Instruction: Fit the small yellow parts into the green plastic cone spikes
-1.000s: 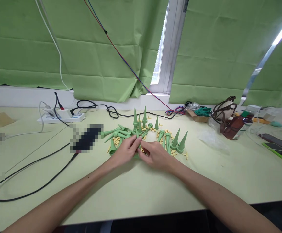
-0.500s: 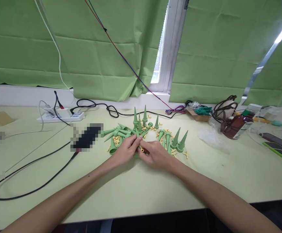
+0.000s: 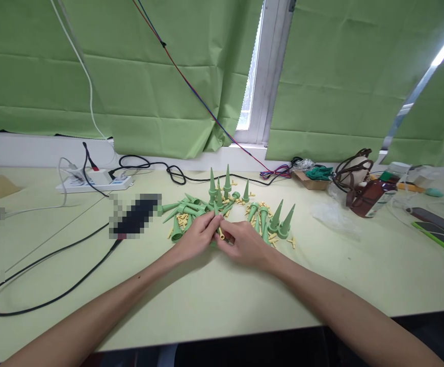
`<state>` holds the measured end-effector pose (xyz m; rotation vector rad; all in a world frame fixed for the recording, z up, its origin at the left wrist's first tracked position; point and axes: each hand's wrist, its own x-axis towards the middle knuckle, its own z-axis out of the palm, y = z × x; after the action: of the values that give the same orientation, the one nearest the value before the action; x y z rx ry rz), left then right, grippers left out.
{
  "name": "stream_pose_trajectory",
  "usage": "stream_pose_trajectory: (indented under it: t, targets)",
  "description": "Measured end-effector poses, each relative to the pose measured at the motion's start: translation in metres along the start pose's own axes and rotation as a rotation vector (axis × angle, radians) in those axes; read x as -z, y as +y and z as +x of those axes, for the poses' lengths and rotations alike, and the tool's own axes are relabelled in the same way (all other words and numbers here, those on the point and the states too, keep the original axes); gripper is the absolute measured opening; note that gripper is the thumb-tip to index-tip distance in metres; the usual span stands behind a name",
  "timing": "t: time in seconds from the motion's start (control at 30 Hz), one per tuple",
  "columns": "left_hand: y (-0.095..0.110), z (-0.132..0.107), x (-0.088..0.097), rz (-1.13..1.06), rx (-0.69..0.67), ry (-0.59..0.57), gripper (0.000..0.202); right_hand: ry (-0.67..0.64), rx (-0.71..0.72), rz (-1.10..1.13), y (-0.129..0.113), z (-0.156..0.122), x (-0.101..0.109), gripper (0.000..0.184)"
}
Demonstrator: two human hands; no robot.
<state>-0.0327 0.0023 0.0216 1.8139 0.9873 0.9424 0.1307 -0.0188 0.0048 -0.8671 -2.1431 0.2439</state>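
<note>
My left hand (image 3: 197,237) and my right hand (image 3: 242,244) meet at the near side of a pile of green plastic watering spikes. Closed fingers of the left grip a green spike (image 3: 216,209), its point upward and most of its body hidden. From between the hands a small yellow T-shaped valve (image 3: 222,234) pokes toward me, with the right thumb and fingers closed around it. Loose green spikes (image 3: 176,229) lie to the left among yellow valves (image 3: 183,221). Several spikes stand point up, including a pair (image 3: 284,224) at right.
A dark, blurred-out device (image 3: 135,216) with a black cable (image 3: 64,295) lies on the left, before a white power strip (image 3: 92,184). Clear plastic (image 3: 336,219), a brown bottle (image 3: 374,196) and a small cardboard box (image 3: 310,181) are on the right.
The yellow valve has tilted slightly between the fingers, its end shifting a little left. Both hands keep their grip; the whole view has shifted slightly.
</note>
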Motion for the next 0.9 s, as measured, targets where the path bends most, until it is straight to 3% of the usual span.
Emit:
stream_pose_trajectory:
  t: [0.3,0.9]
  targets:
    - [-0.0018,-0.0002,0.0003,-0.062,0.041,-0.029,0.044,0.056,-0.011,0.034,0.0009,-0.0005,-0.0035,0.033]
    - [0.0007,-0.0025,-0.0026,0.015,0.000,-0.004,0.043,0.105,0.131,-0.074,0.0041,0.0000,-0.0064,0.029]
